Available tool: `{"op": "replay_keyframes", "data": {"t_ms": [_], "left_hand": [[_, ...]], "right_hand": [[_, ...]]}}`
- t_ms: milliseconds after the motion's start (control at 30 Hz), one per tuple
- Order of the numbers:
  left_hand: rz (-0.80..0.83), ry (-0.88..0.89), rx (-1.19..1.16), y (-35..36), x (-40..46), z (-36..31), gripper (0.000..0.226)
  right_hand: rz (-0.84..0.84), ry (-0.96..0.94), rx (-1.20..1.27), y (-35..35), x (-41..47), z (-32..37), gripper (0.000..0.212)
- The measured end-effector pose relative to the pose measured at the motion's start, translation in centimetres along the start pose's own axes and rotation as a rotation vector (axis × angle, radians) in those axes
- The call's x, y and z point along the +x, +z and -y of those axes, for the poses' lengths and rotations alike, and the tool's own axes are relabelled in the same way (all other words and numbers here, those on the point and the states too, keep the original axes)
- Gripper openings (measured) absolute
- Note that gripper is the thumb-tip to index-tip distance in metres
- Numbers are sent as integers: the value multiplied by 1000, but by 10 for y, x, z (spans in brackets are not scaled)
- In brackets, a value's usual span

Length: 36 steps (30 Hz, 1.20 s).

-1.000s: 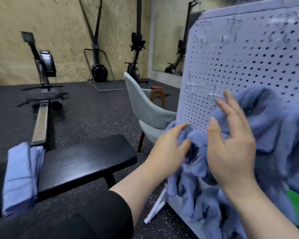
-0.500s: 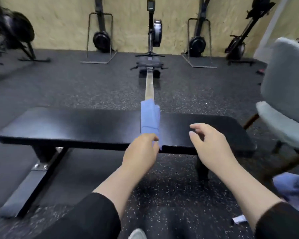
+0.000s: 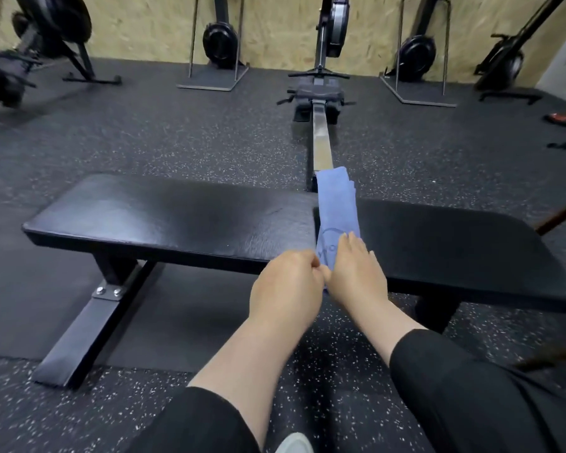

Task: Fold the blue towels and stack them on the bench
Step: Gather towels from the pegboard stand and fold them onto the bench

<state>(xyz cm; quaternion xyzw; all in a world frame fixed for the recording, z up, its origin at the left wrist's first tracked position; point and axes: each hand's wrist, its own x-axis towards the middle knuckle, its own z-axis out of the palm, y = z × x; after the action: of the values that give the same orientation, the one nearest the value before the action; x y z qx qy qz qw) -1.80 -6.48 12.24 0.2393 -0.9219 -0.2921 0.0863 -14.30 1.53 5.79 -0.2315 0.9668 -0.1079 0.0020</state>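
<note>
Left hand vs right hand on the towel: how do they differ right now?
The left hand has its fingers curled at the near end of the towel, apparently pinching it; the right hand lies flatter, fingers extended on top of the towel. The left hand sits at the front edge of the bench; the right hand reaches further over it. Both meet at the towel's near end, side by side, and both arms wear black sleeves.

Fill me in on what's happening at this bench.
A person is working on a blue towel folded into a long strip and laid across the black bench. The left hand pinches the strip's near end at the bench's front edge, and the right hand rests on top of it. A rowing machine stands behind.
</note>
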Motion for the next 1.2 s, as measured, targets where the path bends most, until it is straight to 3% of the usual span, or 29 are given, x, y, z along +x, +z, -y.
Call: {"op": "replay_keyframes", "data": {"t_ms": [133,233,367,567,667,700,767,967,1067,1133,1200], "left_hand": [[-3,16,1,-2,0,-7,28],[3,26,-14,-3,-2,-11,32],[-38,67,-69,-5,-6,-23,35],[-248,296,-307,-5,-16,-78,64],[-62,337,-458,10,-28,-121,75],[41,347,-546,17,-33,-136,63],[202,398,-620,31,-46,-163,20],[305,632,-560,47,-99,-237,23],[323,739,-469,46,-123,-277,23],[319,808,-434,42,-137,-305,26],[313,867,-370,38,-147,-332,32]], "right_hand": [[-2,-6,43,-14,6,0,20],[-33,-10,62,-47,9,-10,5],[-248,-97,-64,-129,7,-32,24],[-176,-122,-72,-265,-53,-66,43],[-152,-120,-70,-293,-112,-92,40],[-144,-120,-73,-298,-131,-102,39],[-103,-88,-66,-309,-166,-124,37],[18,-72,-125,-346,-259,-195,33],[-84,12,-138,-358,-293,-226,15],[-185,87,-94,-362,-313,-242,35],[-254,190,-31,-366,-328,-256,38]]}}
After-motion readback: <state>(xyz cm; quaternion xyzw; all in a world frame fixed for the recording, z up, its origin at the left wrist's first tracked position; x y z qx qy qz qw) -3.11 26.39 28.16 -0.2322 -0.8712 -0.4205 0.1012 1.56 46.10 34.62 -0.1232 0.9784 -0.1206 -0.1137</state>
